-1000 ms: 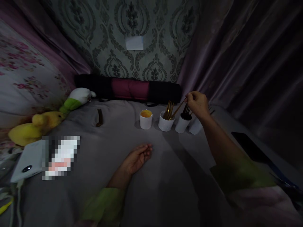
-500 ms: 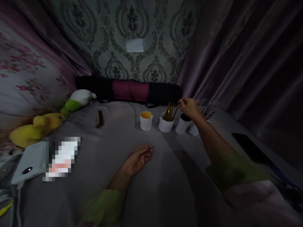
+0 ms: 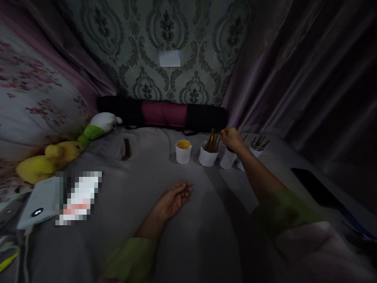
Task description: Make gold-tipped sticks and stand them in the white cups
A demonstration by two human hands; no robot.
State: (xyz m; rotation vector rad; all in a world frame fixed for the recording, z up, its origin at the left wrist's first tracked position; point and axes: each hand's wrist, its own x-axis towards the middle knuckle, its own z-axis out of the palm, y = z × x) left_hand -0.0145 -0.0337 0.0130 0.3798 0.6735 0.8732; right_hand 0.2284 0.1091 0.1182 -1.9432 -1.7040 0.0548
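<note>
My right hand (image 3: 231, 138) pinches the upper part of a slim gold-brown stick at the right side of a white cup (image 3: 208, 159). Several similar gold-coloured sticks (image 3: 211, 141) stand upright in that cup; their exact kind is unclear in the dim light. My left hand (image 3: 174, 199) rests on the grey sheet, palm partly up, fingers loosely bent, holding nothing. To the left stands a white cup (image 3: 183, 155) with a yellow-orange inside. Below my right hand is another white cup (image 3: 227, 160). Thin dark sticks (image 3: 259, 140) stand in a white container partly hidden behind my forearm.
A curved dark brown piece (image 3: 126, 149) lies left on the sheet (image 3: 141, 169). Plush toys (image 3: 50, 159), a white power bank (image 3: 39, 202) with a cable, and a blurred-out item lie further left. A black-and-maroon roll (image 3: 163, 113) lies along the wall; a dark flat object (image 3: 313, 186) is right.
My right hand has moved slightly down and nearer the cup of gold sticks, still pinching the stick. My left hand stays in place. The whole view has shifted a little.
</note>
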